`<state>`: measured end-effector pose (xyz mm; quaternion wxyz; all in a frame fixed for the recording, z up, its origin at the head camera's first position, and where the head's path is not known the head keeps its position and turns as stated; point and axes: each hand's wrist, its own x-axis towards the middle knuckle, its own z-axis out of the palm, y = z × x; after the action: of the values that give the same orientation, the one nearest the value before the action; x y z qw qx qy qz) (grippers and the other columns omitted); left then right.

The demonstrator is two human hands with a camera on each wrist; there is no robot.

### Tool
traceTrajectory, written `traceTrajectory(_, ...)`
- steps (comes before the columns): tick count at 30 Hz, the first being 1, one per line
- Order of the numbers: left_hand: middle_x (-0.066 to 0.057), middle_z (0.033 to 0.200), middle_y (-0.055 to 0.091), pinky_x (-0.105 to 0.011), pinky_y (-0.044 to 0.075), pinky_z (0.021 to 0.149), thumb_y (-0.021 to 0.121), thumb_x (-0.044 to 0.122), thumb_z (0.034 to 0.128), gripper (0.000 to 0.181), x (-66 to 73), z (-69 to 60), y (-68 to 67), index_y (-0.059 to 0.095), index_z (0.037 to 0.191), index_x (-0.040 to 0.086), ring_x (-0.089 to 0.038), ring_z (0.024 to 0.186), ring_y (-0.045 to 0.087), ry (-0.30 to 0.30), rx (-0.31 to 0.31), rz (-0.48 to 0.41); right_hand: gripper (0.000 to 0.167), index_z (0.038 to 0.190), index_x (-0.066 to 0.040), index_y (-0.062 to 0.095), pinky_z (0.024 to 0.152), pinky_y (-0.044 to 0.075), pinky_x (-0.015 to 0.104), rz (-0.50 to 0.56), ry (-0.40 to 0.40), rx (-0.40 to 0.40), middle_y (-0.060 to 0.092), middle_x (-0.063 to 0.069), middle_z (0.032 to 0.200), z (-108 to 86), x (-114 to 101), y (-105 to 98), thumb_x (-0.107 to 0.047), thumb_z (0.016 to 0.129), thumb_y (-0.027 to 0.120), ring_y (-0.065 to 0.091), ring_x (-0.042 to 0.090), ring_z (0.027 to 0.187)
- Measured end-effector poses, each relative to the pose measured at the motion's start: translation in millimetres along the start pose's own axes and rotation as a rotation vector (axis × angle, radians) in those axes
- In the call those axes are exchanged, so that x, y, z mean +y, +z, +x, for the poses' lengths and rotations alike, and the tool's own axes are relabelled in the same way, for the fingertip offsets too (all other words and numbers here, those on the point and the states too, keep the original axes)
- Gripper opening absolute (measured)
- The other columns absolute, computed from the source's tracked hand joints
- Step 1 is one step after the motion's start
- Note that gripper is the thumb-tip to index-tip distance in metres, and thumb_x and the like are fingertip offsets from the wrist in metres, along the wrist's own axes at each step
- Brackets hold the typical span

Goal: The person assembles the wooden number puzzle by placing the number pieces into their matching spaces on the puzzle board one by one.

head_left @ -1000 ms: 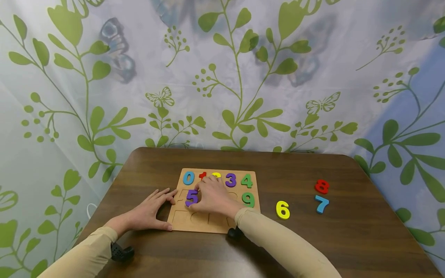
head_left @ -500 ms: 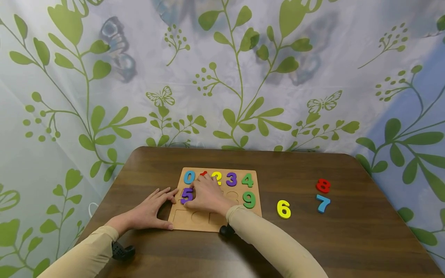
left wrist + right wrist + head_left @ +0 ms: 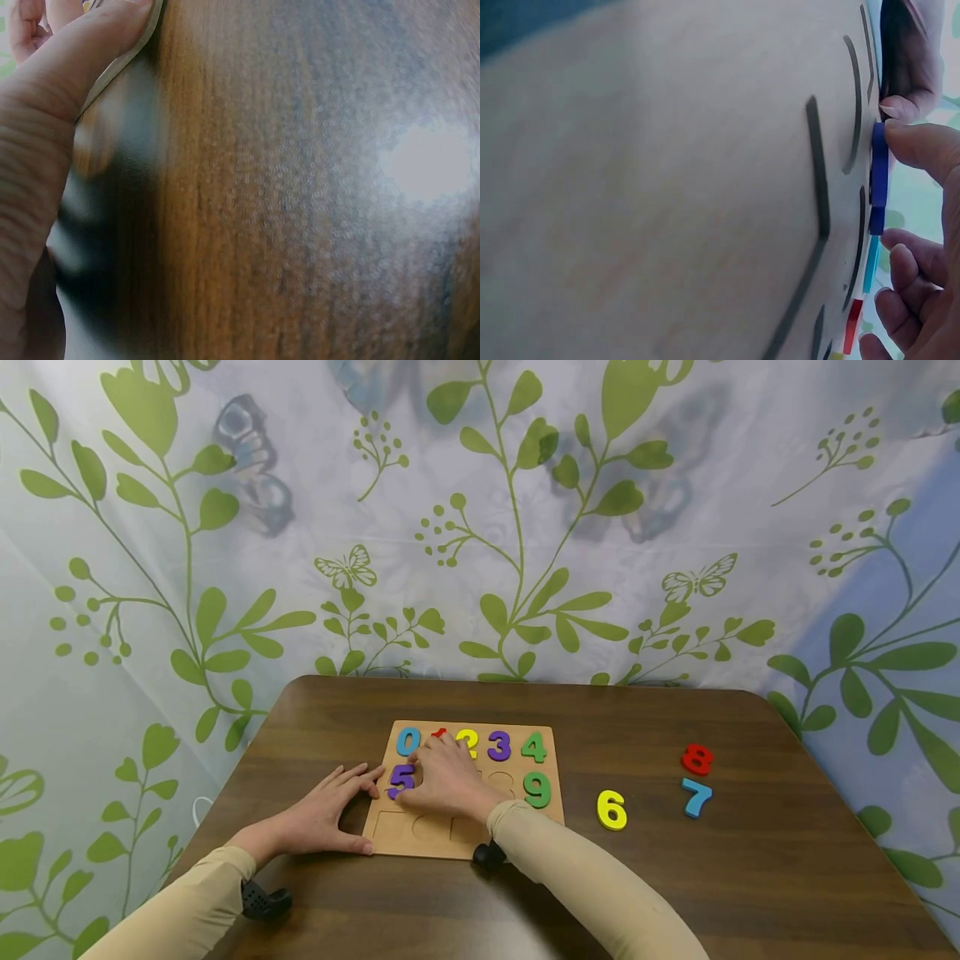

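Observation:
A wooden number puzzle board lies on the table. My right hand is over its middle row, thumb and fingers at the edges of a purple number five piece in the left slot area. The right wrist view shows that five edge-on between thumb and finger, standing proud of the board. Whether it sits fully in its recess cannot be told. My left hand rests with spread fingers along the board's left edge. Blue zero, yellow two, purple three and green four line the top row; the red one is partly hidden.
A green nine lies on the board's right side. Loose on the table to the right are a yellow six, a blue seven and a red eight. A patterned curtain hangs behind the table.
My right hand has shifted left with the purple five, bringing it to the left end of the middle row, then stays nearly still. The left hand has kept its place.

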<state>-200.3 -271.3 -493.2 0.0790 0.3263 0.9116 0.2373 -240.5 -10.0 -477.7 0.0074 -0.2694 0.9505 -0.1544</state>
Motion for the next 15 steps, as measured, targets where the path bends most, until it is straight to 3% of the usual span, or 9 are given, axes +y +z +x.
traceTrajectory(15,-0.007,0.165,0.033,-0.068,0.008,0.119,0.078,0.068,0.0774,0.068,1.7,-0.8,-0.7,0.053,0.123,0.024,-0.041,0.152,0.022,-0.004,-0.003,-0.008,0.05,0.118,-0.025,0.074,0.098,0.04,0.044,0.01,-0.008,-0.033,0.061,-0.007,0.116,0.1,-2.2,-6.1,-0.063,0.085,0.071,0.045,0.02,0.119)
